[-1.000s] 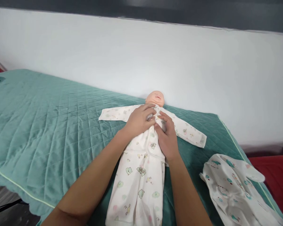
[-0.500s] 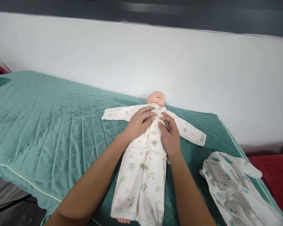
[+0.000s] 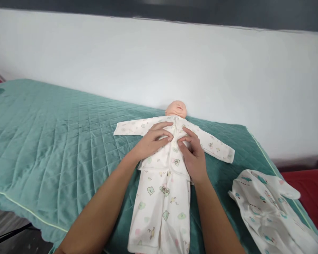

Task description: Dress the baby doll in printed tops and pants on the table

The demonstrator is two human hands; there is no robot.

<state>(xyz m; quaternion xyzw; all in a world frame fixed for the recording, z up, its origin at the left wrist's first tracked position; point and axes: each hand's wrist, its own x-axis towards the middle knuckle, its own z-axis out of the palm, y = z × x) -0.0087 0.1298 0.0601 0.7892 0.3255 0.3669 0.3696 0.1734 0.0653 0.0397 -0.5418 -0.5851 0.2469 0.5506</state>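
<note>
A baby doll (image 3: 176, 108) lies on its back in a white printed baby shirt (image 3: 160, 160) and matching trousers (image 3: 159, 211). Both of my hands are at the front opening of the shirt, over the chest. My left hand (image 3: 156, 139) has its thumb and a finger pinched at the edge of the opening, another finger resting on the cloth above. Opposite it, my right hand (image 3: 193, 153) pinches the shirt front with thumb and index finger. Small pale buttons show along the opening between the hands. What exactly lies between the fingertips is hidden.
A green quilted cover (image 3: 69, 148) spreads under the doll. Another white printed baby garment (image 3: 270, 211) lies crumpled at the right. Behind stands a white wall (image 3: 148, 63); a red chair-like object (image 3: 311, 194) is beyond the right edge.
The collar, folded up before, now lies flat below the doll's chin. My hands have shifted slightly apart and down along the shirt opening. The view has moved a little.
</note>
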